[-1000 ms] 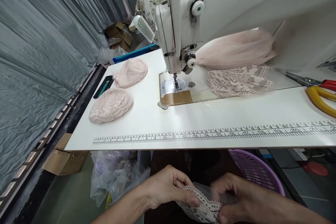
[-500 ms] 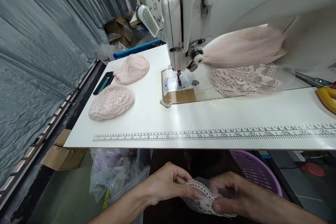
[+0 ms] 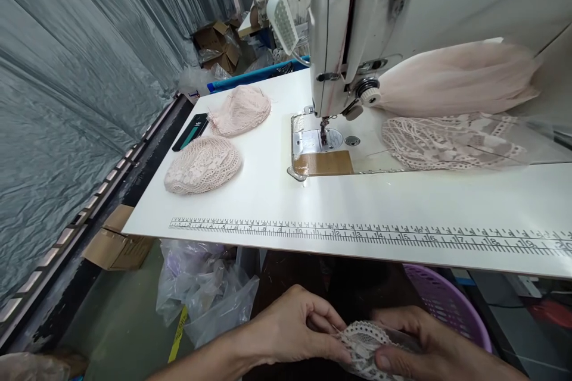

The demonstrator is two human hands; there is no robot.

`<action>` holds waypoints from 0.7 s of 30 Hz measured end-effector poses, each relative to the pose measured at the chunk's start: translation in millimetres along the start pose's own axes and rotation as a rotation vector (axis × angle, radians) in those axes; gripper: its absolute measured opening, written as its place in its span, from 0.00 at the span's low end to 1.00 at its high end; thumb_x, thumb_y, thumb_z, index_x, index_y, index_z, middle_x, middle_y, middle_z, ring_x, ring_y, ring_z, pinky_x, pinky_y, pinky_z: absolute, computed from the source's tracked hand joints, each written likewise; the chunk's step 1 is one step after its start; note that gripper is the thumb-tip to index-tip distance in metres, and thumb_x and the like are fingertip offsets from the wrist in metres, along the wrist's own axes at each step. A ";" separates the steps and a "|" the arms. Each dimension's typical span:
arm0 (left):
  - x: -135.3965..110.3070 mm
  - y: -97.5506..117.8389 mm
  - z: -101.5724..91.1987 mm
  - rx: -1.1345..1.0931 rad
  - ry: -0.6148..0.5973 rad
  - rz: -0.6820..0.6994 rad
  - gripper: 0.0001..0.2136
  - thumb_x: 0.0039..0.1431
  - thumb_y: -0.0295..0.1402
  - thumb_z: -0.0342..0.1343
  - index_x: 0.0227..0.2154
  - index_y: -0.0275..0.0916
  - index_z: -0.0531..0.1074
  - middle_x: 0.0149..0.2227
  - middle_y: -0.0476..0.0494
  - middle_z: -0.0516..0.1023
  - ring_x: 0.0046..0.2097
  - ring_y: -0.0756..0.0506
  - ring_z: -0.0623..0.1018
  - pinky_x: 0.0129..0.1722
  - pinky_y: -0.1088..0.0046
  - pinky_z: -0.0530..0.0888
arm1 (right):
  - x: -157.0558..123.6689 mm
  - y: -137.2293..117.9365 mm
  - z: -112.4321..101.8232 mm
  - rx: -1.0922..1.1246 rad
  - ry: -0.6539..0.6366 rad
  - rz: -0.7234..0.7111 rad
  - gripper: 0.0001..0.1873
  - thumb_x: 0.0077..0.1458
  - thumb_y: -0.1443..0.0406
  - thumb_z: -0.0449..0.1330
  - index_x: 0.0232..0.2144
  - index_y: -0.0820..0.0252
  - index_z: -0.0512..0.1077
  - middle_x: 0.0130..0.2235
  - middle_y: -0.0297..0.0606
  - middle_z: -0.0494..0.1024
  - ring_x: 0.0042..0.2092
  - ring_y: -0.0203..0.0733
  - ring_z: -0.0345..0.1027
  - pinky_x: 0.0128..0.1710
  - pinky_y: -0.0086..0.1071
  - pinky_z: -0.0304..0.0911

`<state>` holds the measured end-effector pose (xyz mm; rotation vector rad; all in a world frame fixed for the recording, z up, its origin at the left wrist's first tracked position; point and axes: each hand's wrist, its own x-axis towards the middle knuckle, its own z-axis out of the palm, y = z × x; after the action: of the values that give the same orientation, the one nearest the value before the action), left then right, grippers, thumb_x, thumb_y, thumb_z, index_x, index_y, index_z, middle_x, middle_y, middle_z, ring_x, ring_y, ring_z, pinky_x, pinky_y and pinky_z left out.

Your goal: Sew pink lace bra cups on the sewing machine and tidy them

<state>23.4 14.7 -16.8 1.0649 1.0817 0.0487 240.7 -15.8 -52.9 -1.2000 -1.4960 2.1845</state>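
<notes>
Below the table's front edge, a pale pink lace piece (image 3: 364, 339) with a scalloped border and some sheer mesh is stretched between my two hands. My left hand (image 3: 301, 327) pinches its left end between thumb and fingers. On its right part, my right hand (image 3: 415, 342) grips with the thumb on top of the lace and the fingers behind. The lower edge of the lace runs out of the picture. Beyond the hands stands a white sewing machine (image 3: 333, 41), its presser foot (image 3: 324, 134) over the metal plate.
Two lace cups (image 3: 203, 165) and a dark phone-like object (image 3: 191, 132) lie on the table's left. Flat lace pieces (image 3: 447, 141) and sheer pink fabric (image 3: 460, 80) rest right of the needle. Below are a purple basket (image 3: 447, 303), plastic bags (image 3: 210, 292) and a cardboard box (image 3: 118, 244).
My view has swung, so the table and machine appear shifted. Both hands sit slightly lower and further right in the picture, still holding the lace, which is turned a little differently.
</notes>
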 end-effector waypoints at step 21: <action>4.5 -17.8 14.8 -0.066 0.176 0.153 0.11 0.40 0.37 0.68 0.26 0.36 0.81 0.25 0.47 0.76 0.30 0.49 0.71 0.33 0.76 0.66 | -5.1 2.0 -1.5 0.043 0.002 0.006 0.20 0.51 0.51 0.62 0.24 0.60 0.66 0.25 0.27 0.59 0.29 0.34 0.52 0.27 0.26 0.47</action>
<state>28.7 -2.6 -32.0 1.0973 1.1470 0.3032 245.5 -18.7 -52.4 -1.1945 -1.4390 2.2072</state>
